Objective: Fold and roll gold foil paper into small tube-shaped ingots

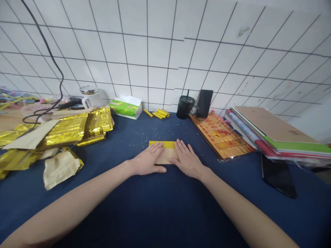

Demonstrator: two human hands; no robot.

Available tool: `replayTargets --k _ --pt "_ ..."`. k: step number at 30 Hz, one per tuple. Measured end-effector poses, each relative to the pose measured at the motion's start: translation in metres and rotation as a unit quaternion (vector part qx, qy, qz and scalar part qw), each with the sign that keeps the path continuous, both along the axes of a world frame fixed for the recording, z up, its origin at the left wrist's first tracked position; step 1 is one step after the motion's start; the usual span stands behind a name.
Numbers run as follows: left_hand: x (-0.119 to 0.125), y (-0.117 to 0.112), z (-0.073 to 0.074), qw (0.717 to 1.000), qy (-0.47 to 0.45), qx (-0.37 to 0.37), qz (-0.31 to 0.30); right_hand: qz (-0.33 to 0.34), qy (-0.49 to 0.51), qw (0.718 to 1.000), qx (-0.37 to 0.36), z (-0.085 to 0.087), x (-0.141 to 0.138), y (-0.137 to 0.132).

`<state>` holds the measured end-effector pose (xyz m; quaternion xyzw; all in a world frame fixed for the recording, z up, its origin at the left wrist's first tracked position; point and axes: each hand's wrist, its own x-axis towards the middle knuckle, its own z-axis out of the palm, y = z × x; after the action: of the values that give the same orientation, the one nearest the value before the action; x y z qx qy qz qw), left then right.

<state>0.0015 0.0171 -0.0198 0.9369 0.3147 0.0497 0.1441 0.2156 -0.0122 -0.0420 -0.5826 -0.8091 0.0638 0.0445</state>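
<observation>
The folded paper strip (167, 157) lies on the dark blue table (165, 210) directly in front of the person, its long axis running left to right. A gold band shows along its far edge, with plain tan paper nearer the person. Neither hand is nearer: the left hand (147, 160) lies over the strip's left end and the right hand (187, 160) over its right end, their fingertips close together. Both hands are open, flat and palm down, fingers spread, and neither closes around anything. The left thumb stretches along the near edge. The left arm (77, 203) and right arm (248, 212) reach in from the lower corners, angling toward each other.

At the far left, a black cable (49, 58) trails down the tiled wall (165, 44) past a heap of gold foil sheets (67, 132), with a crumpled foil sheet (60, 172) lying nearer the person. Farther right, along the wall, stand a green tissue box (126, 106), a small cluster of gold sticks (160, 114), a black mug (184, 107) and a black phone (204, 103) propped upright. Beyond them lie a red-and-gold printed packet (219, 136), a tall stack of folders (274, 127) and a black tablet (278, 175).
</observation>
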Motion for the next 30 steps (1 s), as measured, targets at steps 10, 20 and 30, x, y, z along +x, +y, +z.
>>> replayTargets --k 10,20,30 --pt "-0.010 0.002 0.007 0.999 -0.030 -0.041 0.019 0.034 0.024 0.998 -0.048 0.012 0.009 0.000" --pt "-0.011 0.001 0.008 0.998 -0.040 -0.037 0.016 0.062 0.123 0.990 -0.042 0.024 0.016 -0.004" --pt "-0.011 0.004 0.005 0.997 -0.073 -0.007 0.016 0.057 0.128 0.990 -0.005 0.022 0.013 -0.005"
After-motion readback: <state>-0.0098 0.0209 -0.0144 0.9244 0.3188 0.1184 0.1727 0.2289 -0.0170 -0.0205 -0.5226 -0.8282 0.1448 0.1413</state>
